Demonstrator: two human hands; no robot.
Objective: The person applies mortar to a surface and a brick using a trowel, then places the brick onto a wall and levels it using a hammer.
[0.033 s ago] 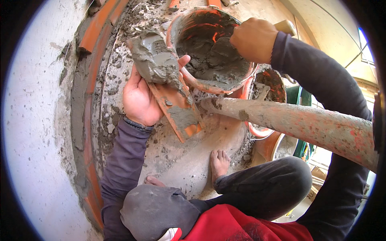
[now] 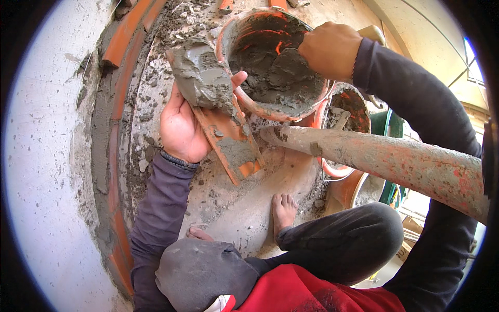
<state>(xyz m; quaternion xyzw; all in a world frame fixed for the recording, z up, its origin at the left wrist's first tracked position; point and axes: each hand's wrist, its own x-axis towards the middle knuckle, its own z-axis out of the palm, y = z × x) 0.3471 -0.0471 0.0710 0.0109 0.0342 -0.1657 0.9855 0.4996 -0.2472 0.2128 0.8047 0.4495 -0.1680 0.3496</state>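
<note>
The left hand (image 2: pixel 183 127), palm up and half curled, has hold of a slanting orange tile (image 2: pixel 212 122) just beside the bucket (image 2: pixel 254 110), thick grey mortar (image 2: pixel 200 78) heaped on its far end. Over the bucket's rim, the right hand (image 2: pixel 330 53) is closed in a fist round a trowel (image 2: pixel 373 34), pale handle jutting out, blade against the mortar inside.
</note>
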